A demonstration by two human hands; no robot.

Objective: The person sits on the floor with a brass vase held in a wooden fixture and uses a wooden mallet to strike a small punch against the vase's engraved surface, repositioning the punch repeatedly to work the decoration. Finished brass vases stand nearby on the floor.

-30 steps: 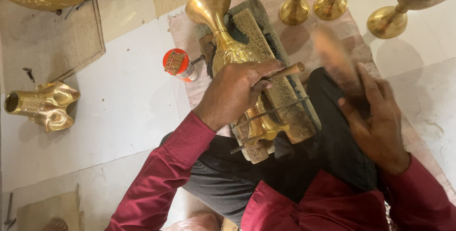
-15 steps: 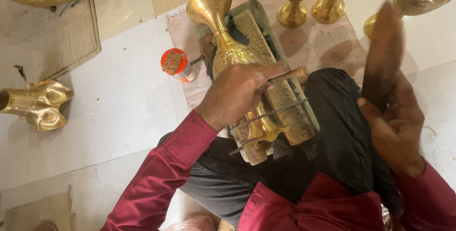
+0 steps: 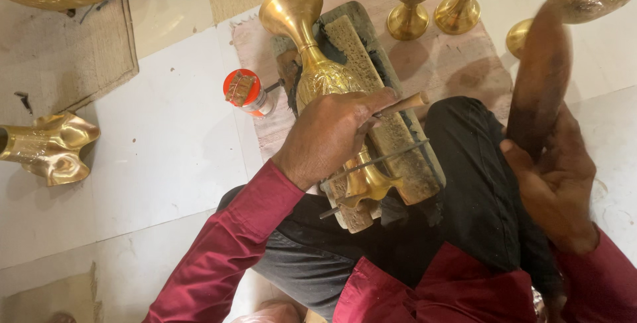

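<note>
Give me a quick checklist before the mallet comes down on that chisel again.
1. Left hand grips the chisel against the brass vase: ok.
2. Right hand holds the wooden mallet raised, clear of the chisel: ok.
3. Vase lies on the wooden block across the lap: ok.
4. Metal rod crosses the vase foot; whether it clamps firmly: cannot tell.
5. Chisel tip placement on the pattern, hidden by the fingers: cannot tell.
6. Orange-lidded jar stands apart from the block: ok.

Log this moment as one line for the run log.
left hand: holds chisel on brass vase | right hand: wooden mallet raised | vase: lying on wooden block across lap
</note>
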